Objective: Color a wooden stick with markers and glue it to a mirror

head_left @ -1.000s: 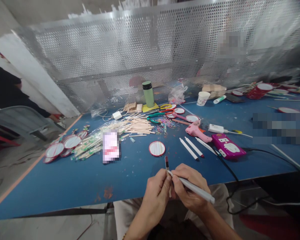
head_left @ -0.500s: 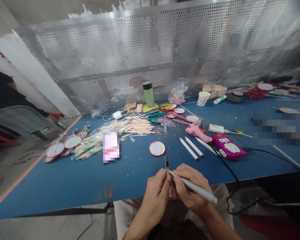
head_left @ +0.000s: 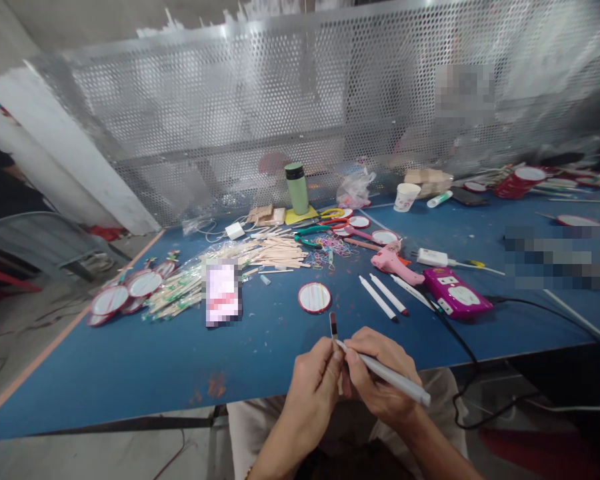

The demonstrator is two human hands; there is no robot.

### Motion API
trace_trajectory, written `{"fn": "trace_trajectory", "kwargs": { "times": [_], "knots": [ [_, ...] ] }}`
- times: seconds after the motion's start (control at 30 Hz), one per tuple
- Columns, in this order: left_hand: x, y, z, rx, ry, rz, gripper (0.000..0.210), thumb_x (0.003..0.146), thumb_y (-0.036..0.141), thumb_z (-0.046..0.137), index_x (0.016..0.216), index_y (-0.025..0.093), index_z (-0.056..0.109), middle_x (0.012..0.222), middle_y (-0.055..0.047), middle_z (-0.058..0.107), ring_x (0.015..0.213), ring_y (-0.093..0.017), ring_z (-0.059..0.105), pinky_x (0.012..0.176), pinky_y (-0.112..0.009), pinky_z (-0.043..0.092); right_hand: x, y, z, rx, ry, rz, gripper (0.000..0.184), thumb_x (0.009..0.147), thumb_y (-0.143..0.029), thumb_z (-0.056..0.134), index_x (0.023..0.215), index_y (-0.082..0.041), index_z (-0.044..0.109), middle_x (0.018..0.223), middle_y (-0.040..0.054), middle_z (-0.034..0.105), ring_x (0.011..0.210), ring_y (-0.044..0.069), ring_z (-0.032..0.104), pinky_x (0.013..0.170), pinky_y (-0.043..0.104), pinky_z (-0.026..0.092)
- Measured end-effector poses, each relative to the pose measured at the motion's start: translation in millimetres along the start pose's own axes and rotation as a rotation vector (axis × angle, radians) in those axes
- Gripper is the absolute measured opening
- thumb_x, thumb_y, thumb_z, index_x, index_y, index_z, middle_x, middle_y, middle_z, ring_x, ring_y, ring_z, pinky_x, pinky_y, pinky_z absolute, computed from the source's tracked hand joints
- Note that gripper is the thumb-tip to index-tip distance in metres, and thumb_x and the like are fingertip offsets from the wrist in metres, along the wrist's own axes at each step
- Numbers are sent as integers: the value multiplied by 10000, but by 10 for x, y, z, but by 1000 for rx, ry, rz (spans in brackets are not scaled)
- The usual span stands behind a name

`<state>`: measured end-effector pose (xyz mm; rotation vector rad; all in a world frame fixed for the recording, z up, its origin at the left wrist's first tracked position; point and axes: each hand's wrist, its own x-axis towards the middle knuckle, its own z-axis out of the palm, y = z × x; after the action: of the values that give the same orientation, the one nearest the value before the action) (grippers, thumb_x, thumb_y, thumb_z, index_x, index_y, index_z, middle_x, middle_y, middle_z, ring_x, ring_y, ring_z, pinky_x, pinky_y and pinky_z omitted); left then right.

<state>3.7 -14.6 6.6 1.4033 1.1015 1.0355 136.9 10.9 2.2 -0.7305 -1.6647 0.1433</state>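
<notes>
Near the table's front edge, my left hand (head_left: 316,375) pinches a thin flat wooden stick (head_left: 333,325) upright. The stick's top end is coloured dark red and black. My right hand (head_left: 384,370) grips a white marker pen (head_left: 397,381), its tip against the stick just below the coloured part. Beyond my hands lies a round disc (head_left: 315,297) with a red rim and pale stripes. Two white markers (head_left: 379,298) rest side by side to its right, one with a black end and one with a dark red end.
A purple power strip (head_left: 457,293) and a pink glue gun (head_left: 397,263) lie to the right. Wooden sticks (head_left: 280,252), a phone (head_left: 223,292) and red-rimmed discs (head_left: 110,300) are on the left. A green tumbler (head_left: 297,190) and a paper cup (head_left: 407,197) stand behind.
My right hand's marker has shifted very slightly, its rear end moving a little left. The stick stays in my left hand. A person at the far left has moved back.
</notes>
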Motion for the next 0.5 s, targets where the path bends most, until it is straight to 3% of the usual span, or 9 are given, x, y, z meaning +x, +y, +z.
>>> {"fn": "trace_trajectory", "kwargs": {
  "times": [0.5],
  "knots": [
    [12,16,-15,3,-4,8,387,1012,437,430,701,211,477,504,67,434,488,-106,433,512,-211,333,7,-14,4,10,2,12,160,863,-54,556,873,-198,626,640,7,665,541,129,630,524,231,539]
  ]
}}
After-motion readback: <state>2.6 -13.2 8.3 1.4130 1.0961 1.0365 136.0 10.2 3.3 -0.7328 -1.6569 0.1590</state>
